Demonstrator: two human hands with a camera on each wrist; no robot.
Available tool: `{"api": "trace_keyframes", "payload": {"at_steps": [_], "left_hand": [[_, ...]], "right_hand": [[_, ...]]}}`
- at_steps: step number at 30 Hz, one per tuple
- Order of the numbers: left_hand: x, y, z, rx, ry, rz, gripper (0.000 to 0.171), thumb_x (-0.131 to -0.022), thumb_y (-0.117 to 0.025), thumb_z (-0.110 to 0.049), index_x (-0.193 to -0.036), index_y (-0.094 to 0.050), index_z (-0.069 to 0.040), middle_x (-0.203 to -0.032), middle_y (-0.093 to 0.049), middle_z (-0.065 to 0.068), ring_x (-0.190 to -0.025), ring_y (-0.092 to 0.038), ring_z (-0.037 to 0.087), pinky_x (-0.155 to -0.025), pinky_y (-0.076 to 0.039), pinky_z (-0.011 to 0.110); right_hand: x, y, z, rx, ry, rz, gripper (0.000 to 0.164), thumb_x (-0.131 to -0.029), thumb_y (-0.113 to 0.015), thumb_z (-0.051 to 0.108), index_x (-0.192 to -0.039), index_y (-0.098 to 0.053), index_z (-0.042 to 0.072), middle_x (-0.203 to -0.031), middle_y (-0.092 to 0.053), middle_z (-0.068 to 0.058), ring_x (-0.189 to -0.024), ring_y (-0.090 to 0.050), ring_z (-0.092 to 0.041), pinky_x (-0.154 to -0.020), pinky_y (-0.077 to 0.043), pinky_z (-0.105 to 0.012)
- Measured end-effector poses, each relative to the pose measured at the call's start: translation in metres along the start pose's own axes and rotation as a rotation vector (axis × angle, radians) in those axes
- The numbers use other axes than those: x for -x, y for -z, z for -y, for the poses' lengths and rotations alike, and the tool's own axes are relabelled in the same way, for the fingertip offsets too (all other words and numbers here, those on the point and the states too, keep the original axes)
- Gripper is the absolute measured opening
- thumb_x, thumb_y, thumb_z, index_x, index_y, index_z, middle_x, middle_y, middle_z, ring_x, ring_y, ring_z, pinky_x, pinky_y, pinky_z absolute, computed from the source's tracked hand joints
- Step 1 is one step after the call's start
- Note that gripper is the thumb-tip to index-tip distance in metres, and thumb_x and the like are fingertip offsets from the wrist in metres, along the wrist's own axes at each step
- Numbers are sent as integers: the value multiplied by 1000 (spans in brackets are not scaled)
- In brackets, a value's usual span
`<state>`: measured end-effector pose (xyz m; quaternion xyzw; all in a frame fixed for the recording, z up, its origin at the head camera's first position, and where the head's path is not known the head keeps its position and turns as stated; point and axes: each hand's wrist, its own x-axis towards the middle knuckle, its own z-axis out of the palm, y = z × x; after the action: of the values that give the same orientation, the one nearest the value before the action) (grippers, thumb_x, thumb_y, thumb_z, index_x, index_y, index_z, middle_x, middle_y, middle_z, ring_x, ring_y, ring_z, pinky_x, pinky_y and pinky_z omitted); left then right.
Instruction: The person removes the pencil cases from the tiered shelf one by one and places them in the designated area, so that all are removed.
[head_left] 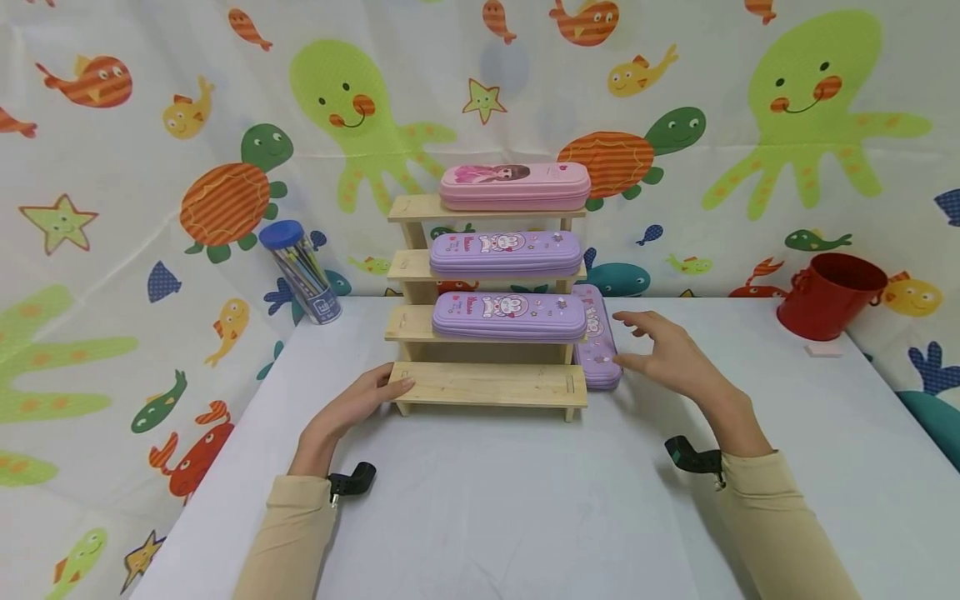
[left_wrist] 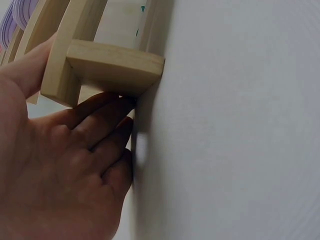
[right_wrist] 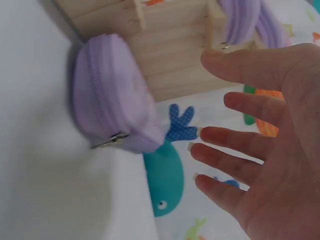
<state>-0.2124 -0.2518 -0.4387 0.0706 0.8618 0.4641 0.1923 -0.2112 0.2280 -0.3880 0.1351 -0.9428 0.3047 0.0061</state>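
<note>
A wooden tiered rack (head_left: 487,385) stands on the table with several steps. My left hand (head_left: 367,393) grips the left end of its lowest step, thumb on top and fingers (left_wrist: 102,120) beneath the board. Purple pencil cases (head_left: 510,315) lie on the two middle steps, and a pink pencil case (head_left: 515,186) with a girl's picture on the top one. Another purple pencil case (head_left: 596,337) rests on the table at the rack's right side. Beside that case, my right hand (head_left: 667,354) hovers with fingers spread and nothing held. Its zipper pull (right_wrist: 111,140) faces the right wrist camera.
A clear tube of pencils with a blue lid (head_left: 300,271) stands at the back left. At the back right are a red bucket (head_left: 831,296) and a small pale pink block (head_left: 822,350). A curtain printed with sea animals (head_left: 480,50) hangs behind the white table (head_left: 495,517).
</note>
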Motion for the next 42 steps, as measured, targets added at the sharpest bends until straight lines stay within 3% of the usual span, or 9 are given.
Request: {"api": "trace_keyframes", "payload": {"at_steps": [10,21,27,34,42], "left_hand": [[-1,0,1,20,19,2,75,-96,-56,-53,-153,-36,-8,-156,-40,16,-150,-26,38,-120,-18,63],[0,1,1,19,1,4,73,-96,-57,-53,-152,-38,-10,-154,-43,15,-148,-29,37,-119,-21,64],[0,1,3,26,11,6,74,-96,-56,-53,-153,-36,-10,-155,-41,14,-149,-28,37,-119,-20,64],[1,1,2,10,6,10,74,-97,-56,-51,-153,-34,-8,-156,-40,17,-149,-27,39,-119,-20,64],[3,2,0,10,0,15,73,-98,-55,-49,-154,-34,-7,-157,-37,18,-149,-25,41,-118,-20,65]], "right_hand": [[0,9,27,-69,92,-22,71,-88,-76,25,-150,-43,20,-155,-43,-11,-142,-38,-38,-110,-33,-67],[-9,0,50,-123,184,-28,68,-86,-78,25,-147,-49,20,-159,-37,-10,-149,-29,-36,-114,-29,-67],[-16,-8,56,-141,221,-47,64,-85,-79,22,-143,-53,20,-157,-39,-9,-149,-29,-36,-114,-28,-67],[-18,-13,62,-143,286,-95,53,-81,-82,15,-129,-63,12,-141,-49,-8,-131,-44,-32,-109,-39,-60],[-20,-18,71,-135,331,-90,48,-79,-83,10,-121,-59,7,-137,-55,-13,-128,-49,-31,-108,-42,-54]]}}
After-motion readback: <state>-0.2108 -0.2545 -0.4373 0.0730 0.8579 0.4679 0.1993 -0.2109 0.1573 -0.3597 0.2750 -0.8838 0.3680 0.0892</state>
